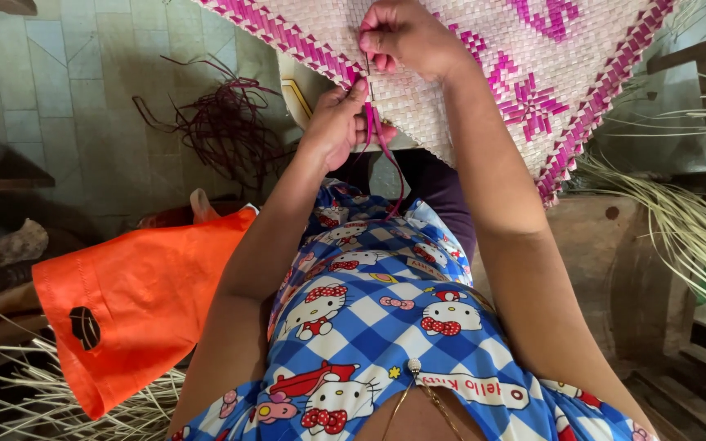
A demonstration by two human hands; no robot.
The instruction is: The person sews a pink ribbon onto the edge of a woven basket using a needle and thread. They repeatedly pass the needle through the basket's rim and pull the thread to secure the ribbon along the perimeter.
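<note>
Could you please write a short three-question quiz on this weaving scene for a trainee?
1. True or false: the left hand pinches a pink strip at the edge of the woven mat.
2. Which colour is the cloth lying left of the person? A green, B orange, C white.
3. Fill in: the right hand pinches a thin tool or strand against the ____.

Key: 1 true; 2 B; 3 mat.

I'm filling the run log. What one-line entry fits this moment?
left hand: pinching pink strip | right hand: pinching mat edge | woven mat: held up | floor: dark strips
</note>
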